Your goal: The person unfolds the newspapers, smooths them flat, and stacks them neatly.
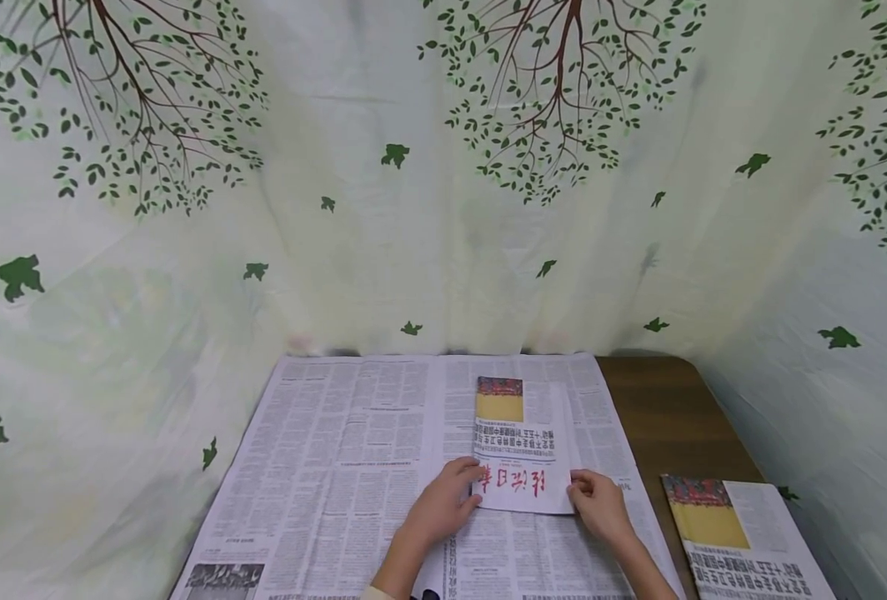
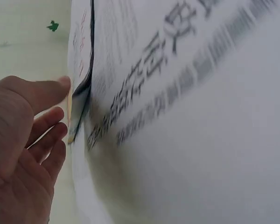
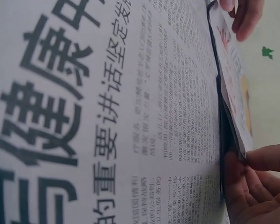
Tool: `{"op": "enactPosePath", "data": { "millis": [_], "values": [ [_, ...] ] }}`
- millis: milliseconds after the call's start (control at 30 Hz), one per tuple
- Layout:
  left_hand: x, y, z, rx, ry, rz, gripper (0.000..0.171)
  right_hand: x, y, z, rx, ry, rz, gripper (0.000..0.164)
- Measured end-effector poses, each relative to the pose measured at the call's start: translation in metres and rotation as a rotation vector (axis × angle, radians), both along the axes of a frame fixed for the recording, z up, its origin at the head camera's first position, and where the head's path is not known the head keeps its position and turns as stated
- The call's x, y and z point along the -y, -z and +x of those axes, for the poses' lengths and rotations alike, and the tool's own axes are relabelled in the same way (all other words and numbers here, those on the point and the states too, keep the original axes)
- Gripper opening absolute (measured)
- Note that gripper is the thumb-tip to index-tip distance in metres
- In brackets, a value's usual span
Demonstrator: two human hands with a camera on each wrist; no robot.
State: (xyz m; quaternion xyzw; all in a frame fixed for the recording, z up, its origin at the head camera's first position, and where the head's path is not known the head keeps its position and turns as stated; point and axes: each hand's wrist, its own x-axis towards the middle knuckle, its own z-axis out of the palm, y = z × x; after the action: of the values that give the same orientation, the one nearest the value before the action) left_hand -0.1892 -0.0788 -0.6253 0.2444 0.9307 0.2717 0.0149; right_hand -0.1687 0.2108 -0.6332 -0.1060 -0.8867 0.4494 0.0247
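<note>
A folded newspaper (image 1: 522, 442) with a red title and a yellow and red picture lies on a large spread newspaper sheet (image 1: 353, 467). At its near right corner, my right hand (image 1: 601, 507) pinches the edge; the right wrist view shows the thumb (image 3: 266, 158) over the paper and fingers under it. My left hand (image 1: 442, 504) is at the near left edge, its fingertips touching the folded newspaper. In the left wrist view, the left hand's thumb and fingers (image 2: 51, 119) are loosely bent with a gap between them.
A second folded newspaper (image 1: 747, 542) with the same picture lies at the right, on the brown table (image 1: 676, 408). Behind the table hangs a pale curtain (image 1: 443, 250) printed with trees and leaves. A small black object (image 1: 430, 595) shows at the bottom edge.
</note>
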Motion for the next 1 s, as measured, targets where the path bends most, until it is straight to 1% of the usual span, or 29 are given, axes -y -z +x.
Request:
{"op": "enactPosePath", "data": {
  "millis": [133, 200, 333, 400, 500, 600, 733, 833, 933, 1000],
  "values": [
    [-0.014, 0.005, -0.002, 0.006, 0.039, -0.028, 0.043, 0.002, 0.0, -0.001, 0.02, -0.001, -0.002, 0.028],
    [-0.019, 0.007, -0.001, 0.012, 0.031, -0.046, 0.044, 0.003, -0.001, -0.002, 0.026, -0.01, -0.005, 0.028],
    [-0.025, 0.008, 0.002, 0.013, -0.019, -0.074, 0.049, 0.005, -0.003, -0.001, 0.032, -0.017, -0.011, 0.027],
    [-0.028, 0.007, 0.003, -0.005, -0.051, -0.079, 0.05, 0.006, -0.003, -0.001, 0.028, -0.022, -0.012, 0.027],
    [-0.034, 0.006, 0.003, -0.052, -0.096, -0.093, 0.05, 0.007, -0.002, -0.002, 0.016, -0.032, -0.007, 0.026],
    [-0.042, 0.005, 0.003, -0.078, -0.106, -0.087, 0.054, 0.008, 0.0, -0.004, 0.008, -0.042, -0.012, 0.026],
    [-0.057, 0.006, 0.005, -0.045, -0.051, -0.061, 0.059, 0.01, 0.003, -0.004, -0.002, -0.052, -0.037, 0.025],
    [-0.07, 0.01, 0.006, -0.037, -0.001, -0.05, 0.061, 0.01, 0.006, -0.005, -0.01, -0.054, -0.057, 0.024],
    [-0.081, 0.014, 0.007, -0.063, 0.03, -0.045, 0.062, 0.011, 0.007, -0.006, -0.023, -0.052, -0.066, 0.023],
    [-0.088, 0.016, 0.007, -0.078, 0.035, -0.029, 0.063, 0.011, 0.008, -0.006, -0.026, -0.053, -0.076, 0.022]
  ]
}}
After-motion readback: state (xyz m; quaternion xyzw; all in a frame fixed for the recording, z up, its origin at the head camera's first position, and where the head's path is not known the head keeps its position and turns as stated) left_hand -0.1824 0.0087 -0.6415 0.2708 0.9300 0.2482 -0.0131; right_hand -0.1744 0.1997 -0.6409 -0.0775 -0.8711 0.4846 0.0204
